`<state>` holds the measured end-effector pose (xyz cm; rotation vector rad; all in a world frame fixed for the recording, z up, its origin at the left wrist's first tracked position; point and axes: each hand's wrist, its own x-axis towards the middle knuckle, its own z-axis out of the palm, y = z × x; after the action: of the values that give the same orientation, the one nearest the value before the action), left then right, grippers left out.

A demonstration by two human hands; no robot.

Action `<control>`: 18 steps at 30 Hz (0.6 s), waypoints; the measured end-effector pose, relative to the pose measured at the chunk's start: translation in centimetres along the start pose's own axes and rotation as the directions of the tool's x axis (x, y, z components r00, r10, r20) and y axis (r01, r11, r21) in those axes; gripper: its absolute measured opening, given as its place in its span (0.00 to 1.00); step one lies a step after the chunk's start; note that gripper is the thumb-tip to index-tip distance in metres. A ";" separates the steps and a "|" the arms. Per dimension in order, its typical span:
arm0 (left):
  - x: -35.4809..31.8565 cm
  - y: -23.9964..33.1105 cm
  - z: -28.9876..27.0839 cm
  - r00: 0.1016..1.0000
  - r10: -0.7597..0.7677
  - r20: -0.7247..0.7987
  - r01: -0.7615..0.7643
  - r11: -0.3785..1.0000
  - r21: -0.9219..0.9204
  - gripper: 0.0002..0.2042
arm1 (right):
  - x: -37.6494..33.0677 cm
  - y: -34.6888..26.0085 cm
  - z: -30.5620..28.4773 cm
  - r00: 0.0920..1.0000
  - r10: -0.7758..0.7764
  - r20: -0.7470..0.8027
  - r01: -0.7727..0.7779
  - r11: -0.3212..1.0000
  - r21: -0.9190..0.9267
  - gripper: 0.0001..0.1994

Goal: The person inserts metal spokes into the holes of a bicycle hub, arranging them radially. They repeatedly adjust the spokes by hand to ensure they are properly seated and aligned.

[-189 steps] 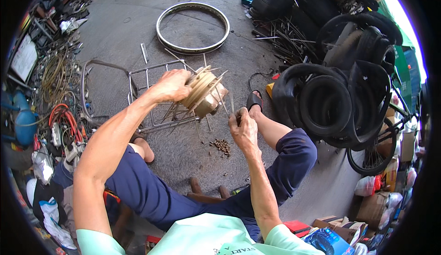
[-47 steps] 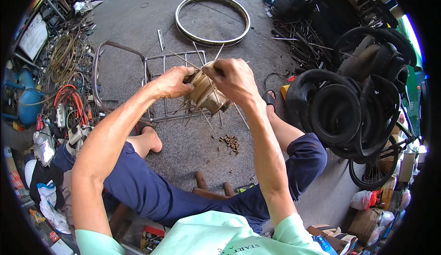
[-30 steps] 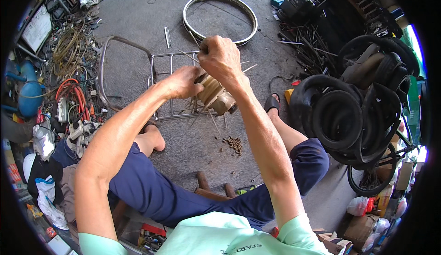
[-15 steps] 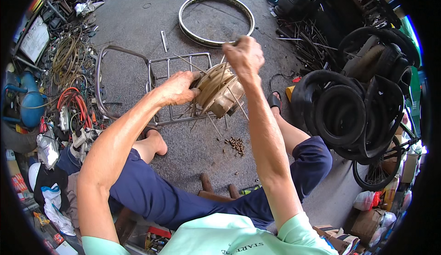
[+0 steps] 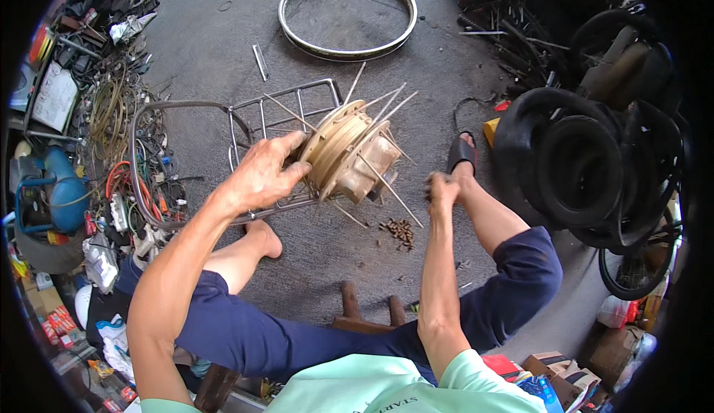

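Note:
A dusty tan wheel hub [image 5: 353, 152] with several loose spokes [image 5: 393, 193] sticking out of its flanges sits tilted in front of me, over a metal tube frame [image 5: 297, 100]. My left hand [image 5: 271, 167] grips the hub's left flange between thumb and fingers. Off to the right, away from the hub, my right hand [image 5: 442, 190] is held low beside my sandalled foot with its fingers curled in. Whatever it may hold is hidden. Small rusty spoke nipples [image 5: 400, 232] lie in a pile on the floor between hub and right hand.
A bare wheel rim [image 5: 349, 52] lies farther out on the concrete floor. Black tyres [image 5: 565, 167] are stacked at right. Tangled cables [image 5: 111, 108] and a blue machine [image 5: 63, 182] line the left side. A wooden stool [image 5: 364, 324] shows below.
My right hand has left the top of the hub and come down to the right. My left hand stays on the flange. The view has shifted somewhat.

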<state>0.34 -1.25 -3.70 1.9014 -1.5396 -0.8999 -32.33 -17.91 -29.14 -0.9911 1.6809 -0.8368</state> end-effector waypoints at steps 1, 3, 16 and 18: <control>0.1 0.3 -0.3 0.991 -0.107 0.077 0.106 0.994 0.013 0.17 | -0.6 2.4 0.8 0.987 0.121 0.106 -0.112 0.990 -0.083 0.08; -0.3 0.4 -0.5 0.987 -0.140 0.080 0.142 0.990 -0.019 0.16 | -3.5 5.3 3.5 0.963 0.157 0.221 -0.074 0.937 -0.340 0.09; -0.3 -0.5 -0.2 0.983 -0.134 0.123 0.143 0.988 -0.066 0.16 | -6.7 8.6 6.9 0.826 -0.240 0.511 0.564 0.372 -0.737 0.07; -0.1 0.1 -0.3 0.969 -0.200 0.148 0.206 0.978 -0.023 0.17 | -6.6 8.3 6.3 0.776 -0.325 0.541 0.631 0.413 -0.657 0.08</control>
<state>0.47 -1.20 -3.39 2.0314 -1.4137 -1.1715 -26.99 -8.91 -35.61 -2.2462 1.4493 -0.1112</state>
